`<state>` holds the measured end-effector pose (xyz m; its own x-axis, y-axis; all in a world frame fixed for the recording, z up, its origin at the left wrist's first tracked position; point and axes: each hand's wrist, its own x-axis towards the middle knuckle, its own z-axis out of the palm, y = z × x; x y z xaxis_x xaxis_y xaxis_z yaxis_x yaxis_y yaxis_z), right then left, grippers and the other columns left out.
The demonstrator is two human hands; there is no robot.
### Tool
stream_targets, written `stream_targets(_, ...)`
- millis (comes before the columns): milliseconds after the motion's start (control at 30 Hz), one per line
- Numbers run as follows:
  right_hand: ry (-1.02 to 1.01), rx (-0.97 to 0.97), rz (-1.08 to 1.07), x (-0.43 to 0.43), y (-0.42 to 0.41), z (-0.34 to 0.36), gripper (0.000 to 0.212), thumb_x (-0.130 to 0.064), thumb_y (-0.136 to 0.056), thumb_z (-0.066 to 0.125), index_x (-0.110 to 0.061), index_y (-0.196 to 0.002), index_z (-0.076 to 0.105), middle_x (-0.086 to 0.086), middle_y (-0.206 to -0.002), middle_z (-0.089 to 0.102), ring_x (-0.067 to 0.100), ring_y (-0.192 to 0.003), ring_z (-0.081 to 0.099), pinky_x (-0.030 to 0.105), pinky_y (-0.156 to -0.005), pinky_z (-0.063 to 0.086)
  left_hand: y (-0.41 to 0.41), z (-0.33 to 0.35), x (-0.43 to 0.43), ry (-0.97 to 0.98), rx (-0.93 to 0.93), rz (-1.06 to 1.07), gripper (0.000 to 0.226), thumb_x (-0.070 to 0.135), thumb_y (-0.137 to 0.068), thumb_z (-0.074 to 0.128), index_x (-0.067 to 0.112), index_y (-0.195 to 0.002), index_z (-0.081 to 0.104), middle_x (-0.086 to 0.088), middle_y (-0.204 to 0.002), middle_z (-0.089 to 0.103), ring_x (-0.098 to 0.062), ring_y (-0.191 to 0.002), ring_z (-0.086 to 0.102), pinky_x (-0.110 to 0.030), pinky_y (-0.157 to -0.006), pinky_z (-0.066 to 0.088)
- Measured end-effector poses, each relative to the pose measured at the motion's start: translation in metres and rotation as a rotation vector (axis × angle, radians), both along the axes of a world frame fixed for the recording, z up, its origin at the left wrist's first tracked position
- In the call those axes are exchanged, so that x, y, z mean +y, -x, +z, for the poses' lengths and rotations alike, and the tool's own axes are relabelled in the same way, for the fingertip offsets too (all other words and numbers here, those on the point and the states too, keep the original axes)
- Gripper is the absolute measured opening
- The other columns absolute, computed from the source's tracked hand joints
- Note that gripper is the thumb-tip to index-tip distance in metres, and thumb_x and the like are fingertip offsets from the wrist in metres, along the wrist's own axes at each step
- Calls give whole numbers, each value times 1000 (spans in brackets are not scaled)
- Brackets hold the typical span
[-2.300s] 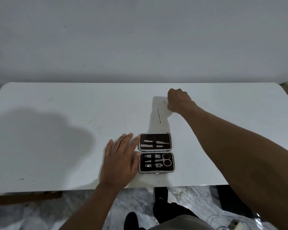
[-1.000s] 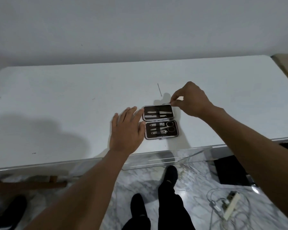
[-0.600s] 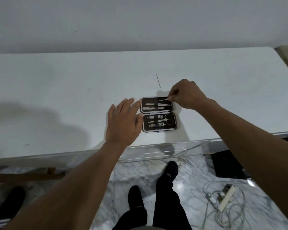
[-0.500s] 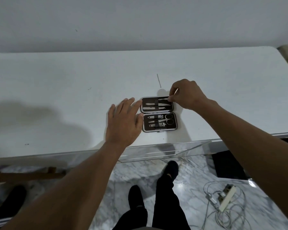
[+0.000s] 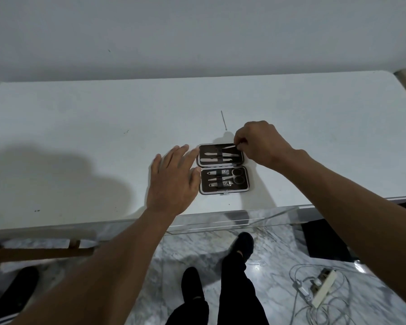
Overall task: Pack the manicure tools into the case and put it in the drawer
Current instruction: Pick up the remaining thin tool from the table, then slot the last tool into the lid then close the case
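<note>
The open manicure case [image 5: 223,191] lies flat on the white table [image 5: 80,137], dark inside with a metal rim. Its near half holds scissors, clippers and small tools under a strap; the far half holds flat metal tools. My right hand [image 5: 260,143] pinches a thin metal tool [image 5: 229,146] at the far half's top right corner. My left hand [image 5: 174,181] rests flat on the table, fingers spread, touching the case's left edge. A thin metal stick [image 5: 223,120] lies loose on the table beyond the case.
A clear acrylic drawer [image 5: 232,219] stands pulled out under the table's front edge. Below are my legs on a marble floor and a power strip [image 5: 321,289] with cables at the right. A wooden bar [image 5: 40,253] runs at lower left.
My right hand came back from the far table with a thin tool and brought it to the case's far half. The left hand stayed at the case's left edge.
</note>
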<state>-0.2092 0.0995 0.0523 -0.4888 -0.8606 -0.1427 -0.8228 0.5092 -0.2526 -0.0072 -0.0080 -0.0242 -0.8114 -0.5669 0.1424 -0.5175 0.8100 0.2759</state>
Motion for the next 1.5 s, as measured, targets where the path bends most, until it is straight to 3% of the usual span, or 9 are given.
stream_targets(300,-14,43,83,-10,-9,-1,33,2,-84,50,-12,-104,71,13,-107,64,32,-97,60,34,-80,47,0,1,0,-9,8,9,46,38,-95,38,33,-141,41,7,-147,45,-15,-140,35,-48,-115,24)
stream_targets(733,-25,-51,2,-23,-10,-18,22,-7,-87,57,-17,-96,74,9,-99,69,29,-92,63,27,-71,44,0,1,0,-17,9,1,47,40,-95,35,32,-141,41,6,-147,45,-15,-140,35,-49,-115,25)
stream_targets(900,-9,-118,-16,-19,-10,-12,19,-12,-87,60,-15,-98,75,8,-101,71,27,-96,63,25,-75,41,0,1,-1,-26,6,0,47,40,-95,34,32,-141,40,7,-148,44,-15,-140,34,-49,-115,24)
stream_targets(1100,141,-60,-136,-25,0,0,19,-9,-90,55,-7,-93,73,8,-98,73,27,-93,64,26,-75,39,0,2,-1,-26,-3,-11,48,41,-96,32,32,-142,39,7,-148,44,-15,-140,34,-49,-115,25)
stream_targets(1333,75,-126,-389,-57,12,-10,19,-18,-86,66,-1,-90,70,16,-88,72,34,-84,66,29,-68,46,-1,4,-1,-19,-16,-9,48,41,-95,32,31,-142,40,6,-147,45,-16,-140,35,-49,-114,26)
stream_targets(1500,8,-99,-400,-73,11,-12,16,-2,-78,66,-3,-94,68,16,-95,71,33,-87,65,27,-66,43,0,3,-1,-19,-11,-4,48,41,-95,34,32,-141,40,6,-147,45,-16,-139,36,-49,-114,27)
